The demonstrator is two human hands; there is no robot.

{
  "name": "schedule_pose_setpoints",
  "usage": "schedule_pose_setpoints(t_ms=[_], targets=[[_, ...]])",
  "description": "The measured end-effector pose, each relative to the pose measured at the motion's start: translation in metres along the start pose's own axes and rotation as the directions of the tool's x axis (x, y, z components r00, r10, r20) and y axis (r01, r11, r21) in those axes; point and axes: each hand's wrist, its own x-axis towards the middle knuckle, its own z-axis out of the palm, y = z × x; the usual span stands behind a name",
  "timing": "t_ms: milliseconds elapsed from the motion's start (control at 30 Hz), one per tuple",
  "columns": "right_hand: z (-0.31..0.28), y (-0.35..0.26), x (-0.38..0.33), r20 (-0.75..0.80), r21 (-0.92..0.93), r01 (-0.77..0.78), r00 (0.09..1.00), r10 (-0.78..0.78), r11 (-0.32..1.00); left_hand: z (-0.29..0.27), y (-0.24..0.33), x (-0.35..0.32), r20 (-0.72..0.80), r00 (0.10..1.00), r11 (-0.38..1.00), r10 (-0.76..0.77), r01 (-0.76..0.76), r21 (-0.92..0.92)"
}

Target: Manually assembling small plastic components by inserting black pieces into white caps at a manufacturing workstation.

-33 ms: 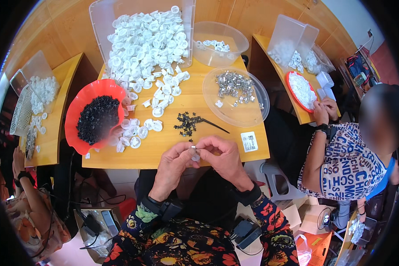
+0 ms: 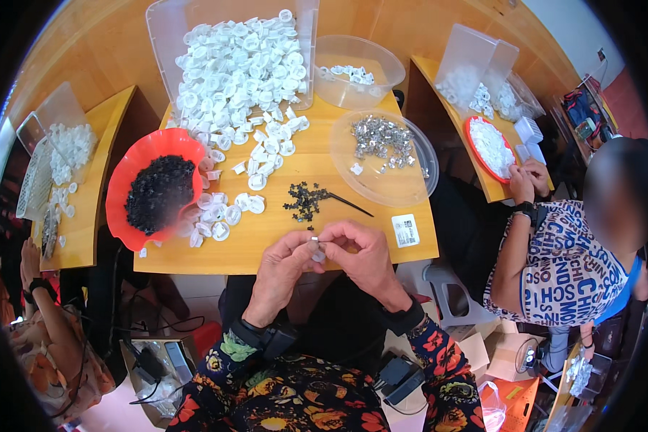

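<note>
At the table's near edge, my left hand pinches a small white plastic part with a shiny metal clip at its top. Fingertips of my right hand are closed on the same piece from the other side; they cover much of it. Just beyond my hands lies a loose pile of small black parts, with a thin black stick pointing out of it to the right. White round plastic parts lie scattered to the left of that pile.
A red bowl of black pieces stands left. A clear bin spills white parts at the back. Right of it are a clear tub and a clear lid with metal clips. A label lies near right. People work on both sides.
</note>
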Motion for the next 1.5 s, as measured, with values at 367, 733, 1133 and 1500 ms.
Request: schedule_pose_setpoints(t_ms=[367, 733, 1133, 1500], targets=[[0.010, 0.000, -0.003, -0.092, -0.184, 0.251, 0.958, -0.270, 0.950, -0.008, -0.012, 0.004, 0.066, 0.998, 0.975, -0.008, 0.023, -0.222], [0.007, -0.006, -0.007, -0.108, -0.412, 0.341, 0.903, -0.417, 0.845, -0.003, -0.009, 0.007, 0.072, 0.994, 0.944, -0.080, 0.099, -0.315], [0.021, -0.011, -0.021, -0.087, -0.611, 0.369, 0.848, -0.523, 0.700, 0.004, -0.015, 0.004, 0.009, 0.998, 0.940, -0.060, 0.060, -0.335], [0.015, -0.008, -0.031, -0.210, 0.036, 0.053, 0.977, -0.045, 0.998, 0.005, -0.011, 0.003, 0.111, 0.993, 0.956, -0.029, 0.060, -0.288]])
